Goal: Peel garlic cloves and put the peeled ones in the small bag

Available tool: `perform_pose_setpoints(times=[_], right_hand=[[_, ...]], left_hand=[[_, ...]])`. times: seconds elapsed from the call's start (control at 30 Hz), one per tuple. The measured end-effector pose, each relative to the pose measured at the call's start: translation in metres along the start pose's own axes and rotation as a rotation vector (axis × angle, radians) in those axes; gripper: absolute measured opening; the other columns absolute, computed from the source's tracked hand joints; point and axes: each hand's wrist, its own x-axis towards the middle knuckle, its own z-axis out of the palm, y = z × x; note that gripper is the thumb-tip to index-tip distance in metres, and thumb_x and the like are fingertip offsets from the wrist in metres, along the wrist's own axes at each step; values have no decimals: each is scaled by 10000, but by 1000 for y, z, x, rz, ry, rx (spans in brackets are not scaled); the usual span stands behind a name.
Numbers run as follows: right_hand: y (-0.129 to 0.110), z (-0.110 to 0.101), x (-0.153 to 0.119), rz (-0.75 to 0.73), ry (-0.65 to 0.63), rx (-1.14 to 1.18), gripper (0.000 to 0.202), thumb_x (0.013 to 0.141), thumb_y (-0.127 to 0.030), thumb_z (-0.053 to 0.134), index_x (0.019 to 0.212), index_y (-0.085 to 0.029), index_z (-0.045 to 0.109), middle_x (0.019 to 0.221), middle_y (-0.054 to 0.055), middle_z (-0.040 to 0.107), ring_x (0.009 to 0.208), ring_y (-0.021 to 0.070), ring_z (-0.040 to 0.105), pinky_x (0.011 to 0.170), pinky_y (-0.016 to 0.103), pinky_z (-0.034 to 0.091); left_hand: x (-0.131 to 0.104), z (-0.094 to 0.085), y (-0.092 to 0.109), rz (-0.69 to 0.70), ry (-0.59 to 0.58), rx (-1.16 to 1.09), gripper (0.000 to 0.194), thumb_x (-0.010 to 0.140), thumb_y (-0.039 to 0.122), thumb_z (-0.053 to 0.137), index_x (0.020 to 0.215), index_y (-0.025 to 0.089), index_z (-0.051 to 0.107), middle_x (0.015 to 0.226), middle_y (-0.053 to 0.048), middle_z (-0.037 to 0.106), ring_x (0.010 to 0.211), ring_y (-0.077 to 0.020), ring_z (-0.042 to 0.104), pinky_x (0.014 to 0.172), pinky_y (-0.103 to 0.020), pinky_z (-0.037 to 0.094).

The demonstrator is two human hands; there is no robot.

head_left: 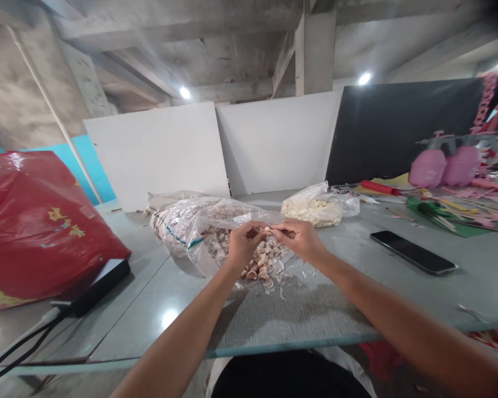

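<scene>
Both hands meet above a heap of garlic cloves and loose skins on the table. My left hand pinches a small pale garlic clove between thumb and fingers. From the other side, my right hand has its fingertips closed on the same clove. Behind the left hand lies an open clear plastic bag, with more garlic and skins spilling from its mouth. Beyond the right hand sits a second clear bag holding pale peeled cloves.
A big red bag stands at the left, beside a black power bank with a cable. On the right lie a phone, a red roll and scattered craft scraps near pink spray bottles. White boards line the back.
</scene>
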Motion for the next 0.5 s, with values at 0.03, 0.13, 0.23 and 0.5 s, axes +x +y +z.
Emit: perform_pose_setpoints(times=[0.03,0.13,0.23,0.5], right_hand=[[0,0,0,-16,0,-16,262,811,-358,517,901,-191,697,718,43,642,608,130,574,534,223,432],[2,0,0,-51,13,-43,247,812,-325,516,899,-182,698,699,37,657,574,115,560,510,204,406],[5,1,-1,-66,28,-54,214,790,-276,534,874,-171,700,700,33,670,575,110,569,517,193,410],[5,-1,0,-38,-2,-48,204,782,-255,517,809,-167,699,714,27,684,613,122,600,514,183,404]], left_hand=[[0,0,0,-14,-4,14,231,671,328,678,817,151,661,599,-15,623,544,-116,586,545,-211,459],[-1,0,3,-23,-3,68,233,656,321,692,805,144,672,572,-11,622,525,-110,578,528,-198,444],[-2,0,5,-5,4,119,218,654,312,695,796,148,684,568,-10,623,516,-99,559,519,-187,427],[-1,-1,3,7,5,116,215,648,306,699,797,152,691,584,-15,631,514,-97,551,510,-187,416]])
